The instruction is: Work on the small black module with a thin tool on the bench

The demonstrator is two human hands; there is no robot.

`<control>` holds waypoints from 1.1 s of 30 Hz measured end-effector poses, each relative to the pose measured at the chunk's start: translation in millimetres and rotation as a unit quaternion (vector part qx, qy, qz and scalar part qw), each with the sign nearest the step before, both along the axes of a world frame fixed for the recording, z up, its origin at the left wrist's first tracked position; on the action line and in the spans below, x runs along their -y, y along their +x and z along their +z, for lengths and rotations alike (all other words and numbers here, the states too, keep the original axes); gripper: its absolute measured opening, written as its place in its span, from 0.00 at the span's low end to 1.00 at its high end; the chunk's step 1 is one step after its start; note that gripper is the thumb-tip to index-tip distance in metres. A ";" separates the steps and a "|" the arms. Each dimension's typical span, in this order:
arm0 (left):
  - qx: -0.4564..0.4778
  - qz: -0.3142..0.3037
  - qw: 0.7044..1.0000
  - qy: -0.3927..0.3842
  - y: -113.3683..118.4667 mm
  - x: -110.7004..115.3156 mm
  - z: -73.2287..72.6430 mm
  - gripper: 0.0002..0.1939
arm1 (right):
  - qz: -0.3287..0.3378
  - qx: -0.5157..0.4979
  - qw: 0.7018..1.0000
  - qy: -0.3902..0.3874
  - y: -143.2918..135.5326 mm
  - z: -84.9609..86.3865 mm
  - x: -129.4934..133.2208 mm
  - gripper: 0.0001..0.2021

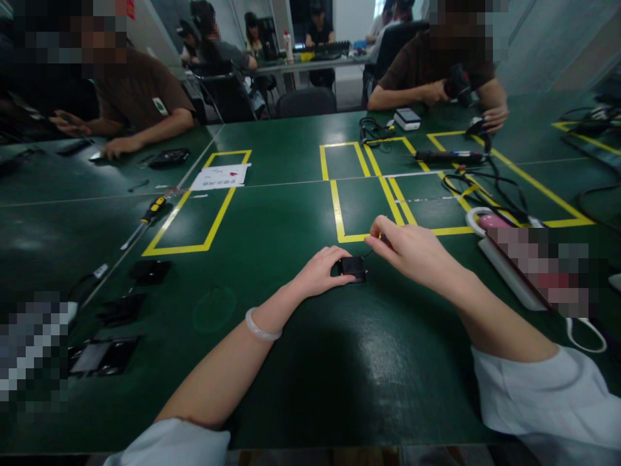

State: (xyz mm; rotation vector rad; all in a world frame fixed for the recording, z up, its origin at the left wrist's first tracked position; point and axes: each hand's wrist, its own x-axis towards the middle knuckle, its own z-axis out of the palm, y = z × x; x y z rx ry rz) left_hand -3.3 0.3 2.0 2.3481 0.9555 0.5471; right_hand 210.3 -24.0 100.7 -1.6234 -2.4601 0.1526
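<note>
The left hand point(323, 272) is clamped on the left end of a small black box-shaped part point(353, 269), with the thumb along its near side and the other fingers at its far side. The part sits low over the tabletop point(291, 388); contact beneath is hidden. Its broad near face points toward the wearer. With the left end covered, I cannot tell its long axis; the visible edges run roughly left to right. The surface is dark, squared at the corners, with a small bright spot on the right side.

The fingers of the right hand point(407, 246) are bunched on the upper end of a thin dark strand point(368, 253), which slants up and right from the part.

The tabletop is smooth, green and glossy. Beyond the right fingers run strips of yellow tape point(340, 213). Well left of the left fingers lie a yellow-and-black-handled screwdriver point(156, 207), its shaft pointing nearer the wearer, and a flat black piece point(149, 272).
</note>
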 end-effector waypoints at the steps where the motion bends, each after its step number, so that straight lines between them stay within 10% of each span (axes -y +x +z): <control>1: 0.001 0.000 1.000 0.000 -0.1 0.0 -0.3 0.20 | -0.003 0.009 1.000 0.000 -0.2 0.0 -0.3 0.13; 33: -0.004 0.000 1.000 -0.003 -0.3 0.0 -0.1 0.19 | 0.003 -0.008 1.000 0.014 2.5 -0.9 -0.9 0.10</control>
